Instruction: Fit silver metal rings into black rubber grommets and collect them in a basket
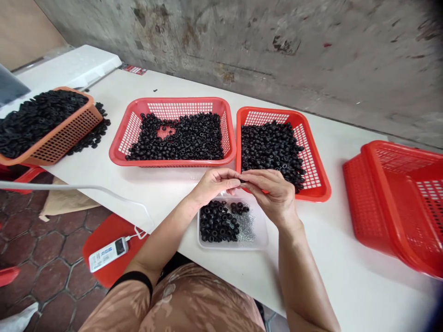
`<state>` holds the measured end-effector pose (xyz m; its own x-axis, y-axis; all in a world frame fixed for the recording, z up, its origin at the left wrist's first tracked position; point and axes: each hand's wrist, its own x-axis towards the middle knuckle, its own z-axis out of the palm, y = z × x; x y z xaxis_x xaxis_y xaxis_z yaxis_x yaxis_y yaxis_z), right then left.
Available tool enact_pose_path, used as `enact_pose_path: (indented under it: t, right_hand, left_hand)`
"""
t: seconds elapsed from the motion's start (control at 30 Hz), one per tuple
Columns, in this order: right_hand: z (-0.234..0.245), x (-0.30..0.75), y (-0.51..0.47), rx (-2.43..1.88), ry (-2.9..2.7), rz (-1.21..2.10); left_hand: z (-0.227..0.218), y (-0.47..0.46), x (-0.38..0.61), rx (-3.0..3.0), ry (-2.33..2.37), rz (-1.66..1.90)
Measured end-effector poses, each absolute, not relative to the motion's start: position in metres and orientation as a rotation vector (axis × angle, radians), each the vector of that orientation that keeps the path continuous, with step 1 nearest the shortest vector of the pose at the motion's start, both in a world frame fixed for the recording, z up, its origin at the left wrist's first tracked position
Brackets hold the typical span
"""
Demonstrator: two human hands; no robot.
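My left hand (221,183) and my right hand (272,191) meet fingertip to fingertip above a clear plastic tray (262,230). Both are closed in a pinch around a small dark piece, mostly covered by the fingers. Inside the tray, black ring-like parts (218,223) fill the left side, and tiny shiny clear or metallic bits (247,226) lie to the right. Just behind my right hand stands a red basket (316,170) holding many small black parts (270,143). Another red basket (119,157), left of it, holds more black rings (194,136).
An orange basket (69,138) heaped with black pieces stands at the left, with loose ones (95,133) beside it. Stacked red baskets (377,207) stand at the right. A white power bank (109,253) with a cable lies on a red stool (100,235). A concrete wall (242,50) backs the table.
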<state>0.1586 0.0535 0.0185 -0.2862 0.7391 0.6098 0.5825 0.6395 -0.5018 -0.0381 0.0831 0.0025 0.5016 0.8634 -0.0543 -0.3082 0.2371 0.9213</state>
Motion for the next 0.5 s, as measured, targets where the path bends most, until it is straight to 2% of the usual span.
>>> enact_pose_path:
  t: [0.5]
  right_hand:
    - [0.0257,0.152,0.0508,-1.068,-1.963,0.487]
  left_hand:
    - [0.0025,0.0848,-0.0394,1.04,0.64,0.879]
